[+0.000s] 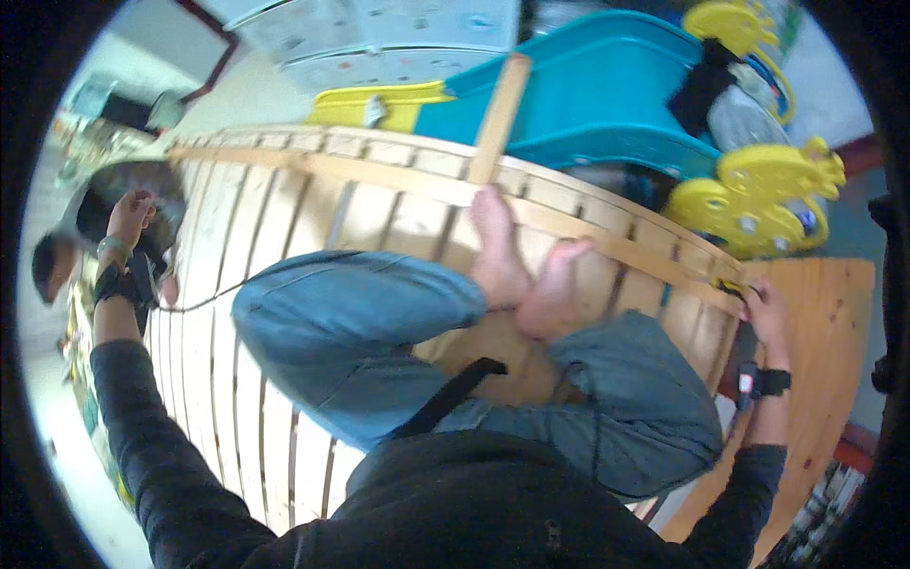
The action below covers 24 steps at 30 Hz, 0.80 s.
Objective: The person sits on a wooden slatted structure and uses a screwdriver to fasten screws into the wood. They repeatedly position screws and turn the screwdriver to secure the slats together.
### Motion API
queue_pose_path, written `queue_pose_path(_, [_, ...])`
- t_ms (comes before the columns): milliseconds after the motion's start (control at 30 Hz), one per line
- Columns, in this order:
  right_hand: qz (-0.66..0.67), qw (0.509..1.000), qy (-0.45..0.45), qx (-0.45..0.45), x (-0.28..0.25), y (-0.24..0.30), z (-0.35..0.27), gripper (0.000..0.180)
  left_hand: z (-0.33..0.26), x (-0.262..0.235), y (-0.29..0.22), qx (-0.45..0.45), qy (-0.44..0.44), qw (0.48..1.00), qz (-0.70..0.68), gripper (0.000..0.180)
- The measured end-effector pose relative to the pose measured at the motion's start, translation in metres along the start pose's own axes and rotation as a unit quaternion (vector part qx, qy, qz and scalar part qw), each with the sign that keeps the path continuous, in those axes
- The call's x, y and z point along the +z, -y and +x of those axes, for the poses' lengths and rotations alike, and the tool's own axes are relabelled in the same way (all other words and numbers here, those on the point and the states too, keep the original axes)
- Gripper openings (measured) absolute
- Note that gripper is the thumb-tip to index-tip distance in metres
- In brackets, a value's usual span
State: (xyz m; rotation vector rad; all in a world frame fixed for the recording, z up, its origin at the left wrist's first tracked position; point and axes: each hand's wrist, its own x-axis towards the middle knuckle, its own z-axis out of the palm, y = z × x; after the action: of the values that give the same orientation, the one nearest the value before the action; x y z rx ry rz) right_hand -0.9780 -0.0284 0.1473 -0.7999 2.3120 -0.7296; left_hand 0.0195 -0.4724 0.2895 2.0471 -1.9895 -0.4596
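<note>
Sitting cross-legged on the slatted wooden bed frame (284, 218), I see my right hand (763, 313) at its right rail, fingers closed on a small yellow-black tool (728, 284). My left hand (128, 213) is raised far left, loosely curled, holding nothing clear. I would brace steady and keep the tool flat.

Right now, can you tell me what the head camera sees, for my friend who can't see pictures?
A person sits cross-legged and barefoot on a slatted wooden frame, in blue jeans and a dark top. Their left hand is raised at the frame's left edge; their right hand touches a small yellow tool at the right edge. A teal and yellow plastic slide stands behind.
</note>
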Motion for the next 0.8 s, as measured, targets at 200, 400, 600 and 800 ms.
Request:
queue_pose_path(200, [0.004,0.998,-0.059,-0.002,-0.009,0.034,0.007,0.019,-0.031,-0.07,0.147,-0.02,-0.196,0.966,0.165,0.023])
queue_pose_path(400, [-0.233,0.958,-0.073,-0.152,-0.008,0.148,-0.007,0.021,0.018,-0.022,0.07,0.043,-0.233,0.949,0.207,0.031])
queue_pose_path(600, [-0.173,0.976,-0.034,-0.129,0.02,0.208,-0.035,0.02,-0.088,-0.052,0.186,-0.125,-0.165,0.961,0.183,0.029])
queue_pose_path(800, [-0.248,0.956,-0.082,-0.134,-0.004,0.206,-0.014,0.026,-0.329,0.008,0.296,-0.15,-0.068,0.924,0.345,0.03])
